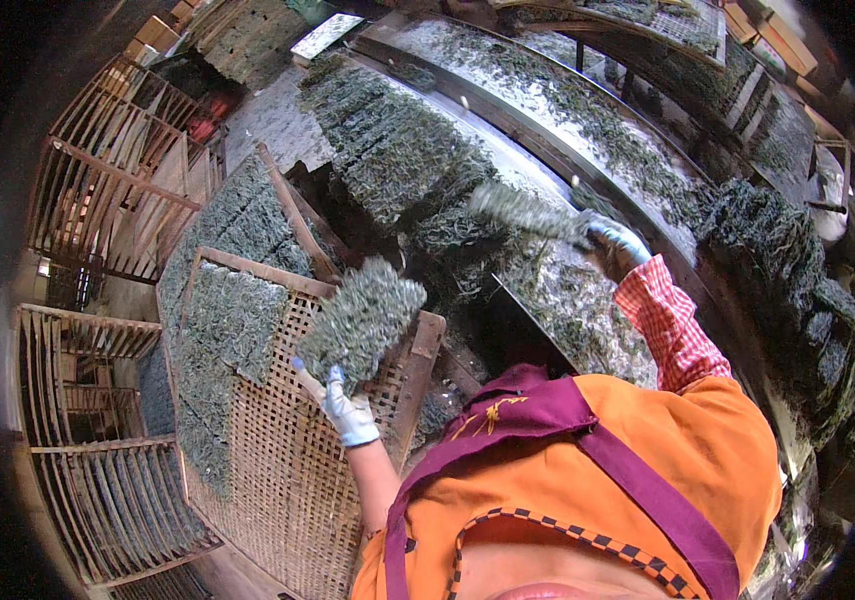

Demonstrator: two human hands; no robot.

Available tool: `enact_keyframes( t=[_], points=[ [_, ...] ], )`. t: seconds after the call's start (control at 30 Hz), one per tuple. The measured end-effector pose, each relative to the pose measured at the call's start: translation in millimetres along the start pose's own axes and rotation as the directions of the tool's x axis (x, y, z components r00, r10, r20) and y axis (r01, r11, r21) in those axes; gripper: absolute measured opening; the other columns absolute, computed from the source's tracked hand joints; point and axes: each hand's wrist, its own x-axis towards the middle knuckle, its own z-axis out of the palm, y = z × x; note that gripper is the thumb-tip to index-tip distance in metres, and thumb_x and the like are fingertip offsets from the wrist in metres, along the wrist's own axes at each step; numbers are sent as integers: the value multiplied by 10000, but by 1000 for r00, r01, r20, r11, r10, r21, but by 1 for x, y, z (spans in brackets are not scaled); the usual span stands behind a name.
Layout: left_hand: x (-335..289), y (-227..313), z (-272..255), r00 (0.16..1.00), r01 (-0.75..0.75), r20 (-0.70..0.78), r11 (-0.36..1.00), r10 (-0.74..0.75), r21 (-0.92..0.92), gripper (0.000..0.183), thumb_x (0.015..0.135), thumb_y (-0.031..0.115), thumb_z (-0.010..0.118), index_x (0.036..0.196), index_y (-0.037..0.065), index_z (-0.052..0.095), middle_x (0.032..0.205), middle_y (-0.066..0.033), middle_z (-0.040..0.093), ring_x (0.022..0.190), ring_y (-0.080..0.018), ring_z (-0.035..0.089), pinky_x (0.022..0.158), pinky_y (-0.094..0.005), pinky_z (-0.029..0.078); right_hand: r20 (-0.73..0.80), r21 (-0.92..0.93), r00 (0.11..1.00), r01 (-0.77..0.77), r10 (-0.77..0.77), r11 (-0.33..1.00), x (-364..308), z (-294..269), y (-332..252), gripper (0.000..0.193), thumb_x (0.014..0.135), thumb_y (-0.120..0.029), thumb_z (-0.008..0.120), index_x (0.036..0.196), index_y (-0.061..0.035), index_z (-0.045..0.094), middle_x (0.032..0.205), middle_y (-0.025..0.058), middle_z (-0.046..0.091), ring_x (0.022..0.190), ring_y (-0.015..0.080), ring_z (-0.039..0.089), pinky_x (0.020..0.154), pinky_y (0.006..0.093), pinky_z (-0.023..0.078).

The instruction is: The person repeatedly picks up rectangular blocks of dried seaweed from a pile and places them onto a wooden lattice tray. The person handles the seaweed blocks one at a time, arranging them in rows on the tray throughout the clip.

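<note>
My left hand (346, 408), in a pale glove with blue fingertips, grips a flat grey-green mat of stringy, seaweed-like strands (366, 315) by its near edge. This mat is held above a wood-framed woven tray (298, 465). Similar mats (233, 325) cover the tray's far left part, and its weave shows bare on the right. Out to the right, my gloved right hand (618, 245) is closed on the end of a second stringy mat (523, 210), blurred by motion, over the white-dusted work table (583, 315).
Rows of similar mats (388, 140) lie on the table beyond my hands. A long trough (548, 85) with scattered strands runs along the far right. Dark loose strands (768, 240) are heaped at the right. Slatted wooden racks (118, 450) stand at the left.
</note>
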Motion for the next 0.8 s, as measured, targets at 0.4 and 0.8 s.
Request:
enact_keyframes(
  t=[0.4, 0.8],
  points=[
    [-21, -4, 7, 932, -298, 302, 898, 200, 323, 748, 838, 96, 594, 1484, 102, 217, 1485, -86, 301, 1300, -234, 376, 1077, -372, 323, -52, -778, 924, 200, -379, 595, 44, -45, -13, 556, 839, -170, 701, 1322, -40, 458, 1212, 100, 583, 1037, 225, 583, 913, 358, 476],
    [-42, -34, 100, 883, 90, 428, 965, -192, 247, 885, 785, -151, 521, 1505, 233, 178, 1413, -92, 390, 1114, -132, 499, 914, -234, 443, 476, -446, 875, 152, 90, 882, 26, 48, 8, 397, 814, 36, 669, 1182, -24, 533, 1078, 46, 634, 988, 143, 603, 863, 313, 508]
  ],
)
